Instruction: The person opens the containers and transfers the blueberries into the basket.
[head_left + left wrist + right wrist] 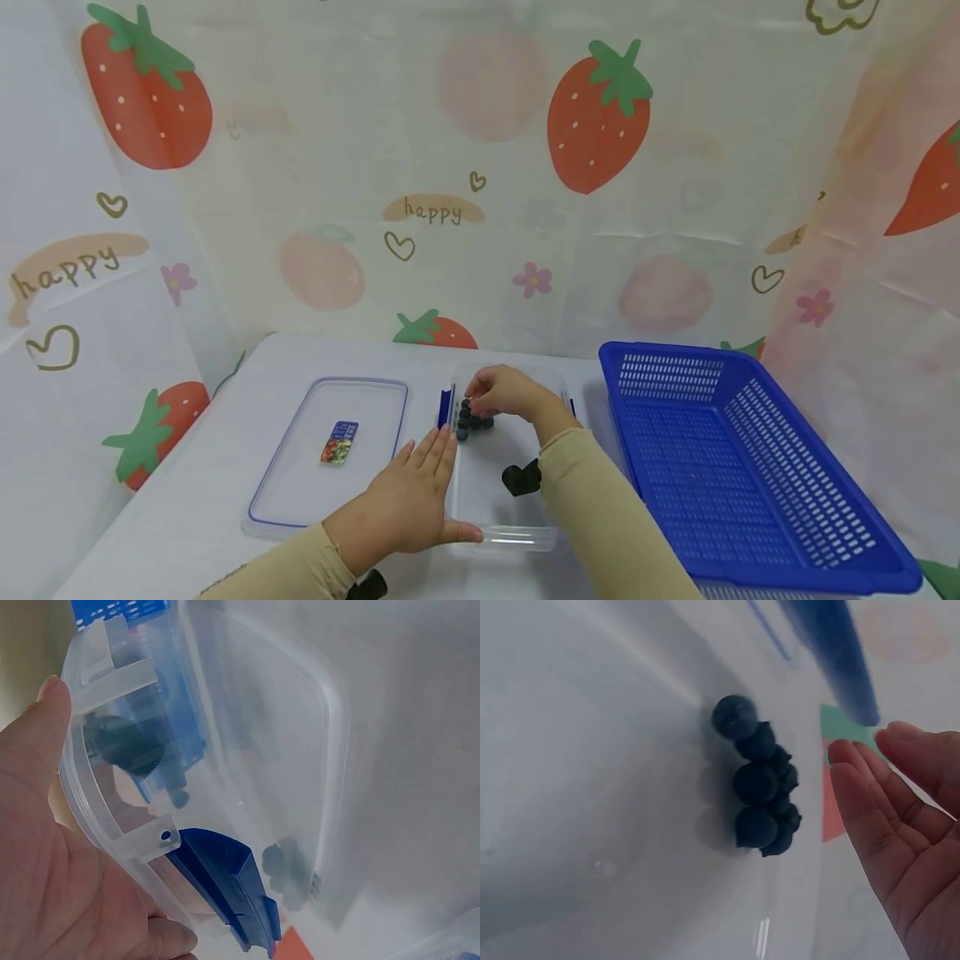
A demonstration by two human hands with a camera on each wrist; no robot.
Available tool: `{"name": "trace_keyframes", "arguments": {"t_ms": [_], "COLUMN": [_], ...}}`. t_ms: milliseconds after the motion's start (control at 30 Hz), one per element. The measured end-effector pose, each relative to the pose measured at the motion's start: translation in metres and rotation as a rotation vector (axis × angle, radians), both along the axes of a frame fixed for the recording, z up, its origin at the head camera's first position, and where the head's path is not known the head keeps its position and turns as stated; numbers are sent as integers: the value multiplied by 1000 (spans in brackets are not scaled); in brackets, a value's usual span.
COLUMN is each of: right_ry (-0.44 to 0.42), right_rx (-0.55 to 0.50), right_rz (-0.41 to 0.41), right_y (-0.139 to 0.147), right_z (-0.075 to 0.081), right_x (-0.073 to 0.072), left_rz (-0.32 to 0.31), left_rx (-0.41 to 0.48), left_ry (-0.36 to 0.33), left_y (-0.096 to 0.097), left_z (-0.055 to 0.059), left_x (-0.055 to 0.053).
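Note:
A clear plastic food container (517, 537) with blue side latches stands at the middle of the table. Several dark blueberries (462, 423) lie bunched in its far left part; the right wrist view shows the blueberries (756, 784) close up, touching one another. My right hand (510, 393) is over the container beside them. Its thumb and fingers (855, 787) are loosely bent, with nothing visible between them. Against the container's left side lies my left hand (408, 500), fingers extended, thumb out on the near rim. A blue latch (225, 889) hangs open beside that hand.
Left of the container lies its clear lid (288, 500) with a blue seal and a colourful label (340, 443). A large blue plastic basket (750, 500) stands on the right. Behind the table hangs a strawberry-print cloth (495, 275).

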State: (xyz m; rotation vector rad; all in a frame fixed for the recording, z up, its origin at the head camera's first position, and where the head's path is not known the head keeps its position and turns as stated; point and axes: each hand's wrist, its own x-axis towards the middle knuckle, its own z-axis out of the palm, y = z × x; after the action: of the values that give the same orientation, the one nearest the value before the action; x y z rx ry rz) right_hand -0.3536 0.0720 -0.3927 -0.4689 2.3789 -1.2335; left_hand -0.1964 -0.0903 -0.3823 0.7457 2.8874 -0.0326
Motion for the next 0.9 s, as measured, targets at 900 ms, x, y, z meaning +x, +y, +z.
{"name": "trace_keyframes", "arguments": {"t_ms": [900], "right_ry": [-70], "right_rx": [260], "right_rz": [134], "right_y": [-1], "right_z": [-23], "right_x": [3], "left_rz": [-4], "left_rx": [11], "left_ry": [-6], "left_y": [-2], "left_z": [-1], "left_x": [-1]}}
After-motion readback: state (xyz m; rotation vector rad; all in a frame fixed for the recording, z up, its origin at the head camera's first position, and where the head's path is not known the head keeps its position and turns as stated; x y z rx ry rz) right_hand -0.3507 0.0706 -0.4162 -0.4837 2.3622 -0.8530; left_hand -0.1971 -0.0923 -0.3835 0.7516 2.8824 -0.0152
